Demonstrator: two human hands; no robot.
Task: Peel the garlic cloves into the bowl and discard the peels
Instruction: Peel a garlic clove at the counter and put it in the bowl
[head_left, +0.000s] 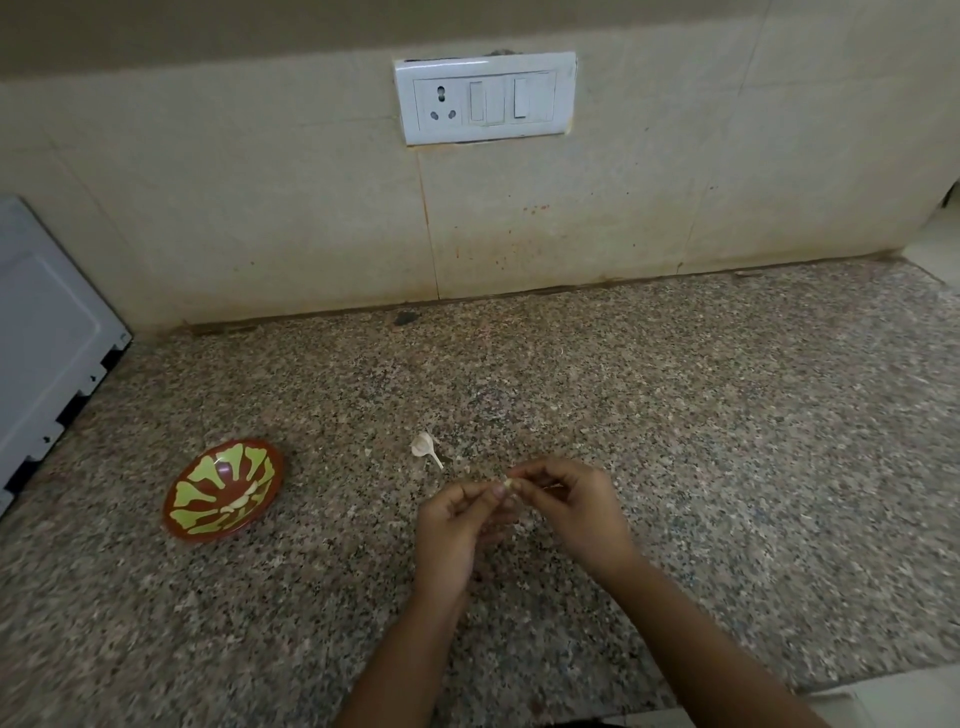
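Both hands meet above the granite counter (675, 415); the left hand (457, 525) and right hand (571, 509) pinch one garlic clove (508, 485) between curled fingertips; the red-green bowl (182, 530), holding peeled cloves (241, 503), sits well left; a garlic stem (426, 448) lies just beyond.

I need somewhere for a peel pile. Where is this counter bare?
The widest bare counter lies right of the right hand, toward the tiled wall. More lies behind the bowl, beside the white appliance. Tightest: around the left hand, the pinched clove and the garlic scrap.
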